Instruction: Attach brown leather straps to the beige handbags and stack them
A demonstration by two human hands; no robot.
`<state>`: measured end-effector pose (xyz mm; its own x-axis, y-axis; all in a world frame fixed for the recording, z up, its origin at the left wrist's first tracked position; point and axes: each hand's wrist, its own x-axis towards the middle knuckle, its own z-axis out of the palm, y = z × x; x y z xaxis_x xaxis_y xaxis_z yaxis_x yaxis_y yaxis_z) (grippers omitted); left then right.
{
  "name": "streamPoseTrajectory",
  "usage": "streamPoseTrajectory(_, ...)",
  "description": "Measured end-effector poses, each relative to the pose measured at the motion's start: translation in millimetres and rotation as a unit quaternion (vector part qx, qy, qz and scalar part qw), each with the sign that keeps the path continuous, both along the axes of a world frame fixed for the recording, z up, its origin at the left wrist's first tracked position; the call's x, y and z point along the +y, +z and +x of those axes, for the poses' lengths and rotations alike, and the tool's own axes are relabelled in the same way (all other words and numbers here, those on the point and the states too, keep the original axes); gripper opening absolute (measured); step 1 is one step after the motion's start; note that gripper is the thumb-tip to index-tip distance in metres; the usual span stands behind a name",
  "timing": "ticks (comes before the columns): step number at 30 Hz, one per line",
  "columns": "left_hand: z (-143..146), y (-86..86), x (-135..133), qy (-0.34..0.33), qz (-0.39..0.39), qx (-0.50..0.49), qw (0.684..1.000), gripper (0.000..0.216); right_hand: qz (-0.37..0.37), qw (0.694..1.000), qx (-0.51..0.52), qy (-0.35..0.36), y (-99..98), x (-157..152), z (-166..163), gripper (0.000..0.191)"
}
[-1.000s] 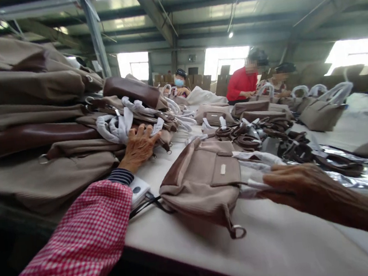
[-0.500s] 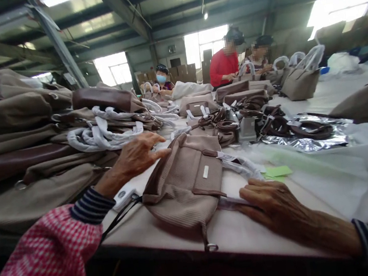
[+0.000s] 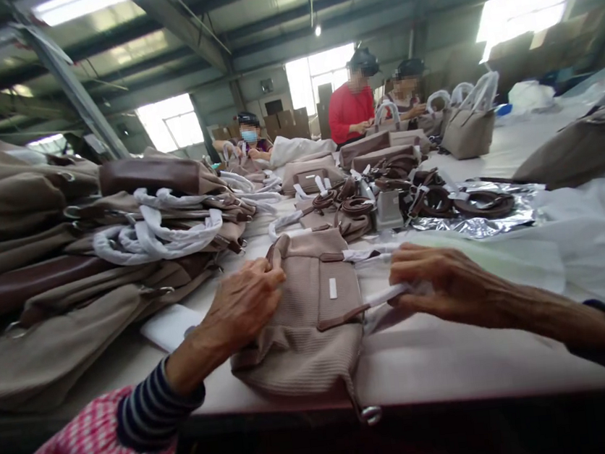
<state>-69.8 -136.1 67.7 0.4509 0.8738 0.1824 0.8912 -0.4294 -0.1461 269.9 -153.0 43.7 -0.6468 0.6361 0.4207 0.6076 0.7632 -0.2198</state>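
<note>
Our left hand gripped the beige ribbed fabric handbag lying at the white table edge, while our right hand pinched its white paper-wrapped strap. We judged a hard pull might tear the wrapping or drag the bag off.

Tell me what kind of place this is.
Most likely a handbag factory's finishing or packing floor: a tall stack of beige bags beside the worktable, a heap of brown straps, and other people handling bags under a steel-beamed roof.
</note>
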Motion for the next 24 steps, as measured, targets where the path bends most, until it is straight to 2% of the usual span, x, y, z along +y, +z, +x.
streamPoseTrajectory(2,12,4.2,-13,-0.077,0.010,-0.060,0.995,0.019,0.036,0.999,-0.025,0.014,23.6,2,-6,0.017)
streamPoseTrajectory(3,19,6.0,-18,-0.121,-0.014,-0.111,0.986,0.021,0.055,0.997,-0.041,0.021,33.7,3,-12,0.017)
streamPoseTrajectory(5,37,7.3,-25,-0.187,-0.120,-0.233,0.947,0.036,0.095,0.993,-0.066,0.033,48.6,4,-30,0.015)
streamPoseTrajectory(6,46,6.1,-27,-0.197,-0.173,-0.299,0.918,0.041,0.120,0.990,-0.069,0.038,53.0,5,-40,0.013)
streamPoseTrajectory(7,55,3.2,-28,-0.192,-0.213,-0.364,0.886,0.042,0.149,0.986,-0.066,0.045,55.1,5,-51,0.010)
streamPoseTrajectory(9,67,-7.6,-28,-0.157,-0.244,-0.486,0.824,0.031,0.205,0.977,-0.027,0.057,52.4,4,-68,0.008)
streamPoseTrajectory(10,70,-15.0,-27,-0.131,-0.243,-0.543,0.793,0.026,0.224,0.973,0.012,0.053,47.7,3,-73,0.014)
streamPoseTrajectory(12,70,-31.2,-24,-0.071,-0.221,-0.645,0.728,0.033,0.219,0.968,0.118,0.014,31.9,2,-76,0.026)
streamPoseTrajectory(14,66,-45.0,-22,-0.020,-0.187,-0.742,0.643,0.045,0.132,0.965,0.221,-0.057,10.0,4,-71,0.029)
streamPoseTrajectory(15,64,-49.8,-22,-0.001,-0.170,-0.786,0.594,0.049,0.051,0.962,0.253,-0.088,-1.8,5,-67,0.025)
streamPoseTrajectory(17,62,-54.2,-22,0.014,-0.146,-0.851,0.504,0.053,-0.168,0.942,0.262,-0.128,-22.8,8,-60,0.017)
streamPoseTrajectory(18,64,-54.3,-23,0.017,-0.139,-0.872,0.469,0.055,-0.276,0.917,0.254,-0.135,-30.5,9,-58,0.021)
streamPoseTrajectory(20,73,-52.6,-27,0.016,-0.141,-0.891,0.431,0.058,-0.448,0.849,0.258,-0.114,-38.9,10,-60,0.035)
streamPoseTrajectory(21,80,-51.8,-31,0.016,-0.153,-0.895,0.418,0.060,-0.505,0.812,0.275,-0.097,-40.0,10,-64,0.039)
streamPoseTrajectory(23,95,-52.0,-39,0.021,-0.187,-0.898,0.398,0.063,-0.569,0.754,0.322,-0.071,-39.1,7,-74,0.041)
streamPoseTrajectory(24,102,-53.1,-44,0.029,-0.201,-0.895,0.397,0.063,-0.582,0.736,0.340,-0.063,-38.4,6,-78,0.038)
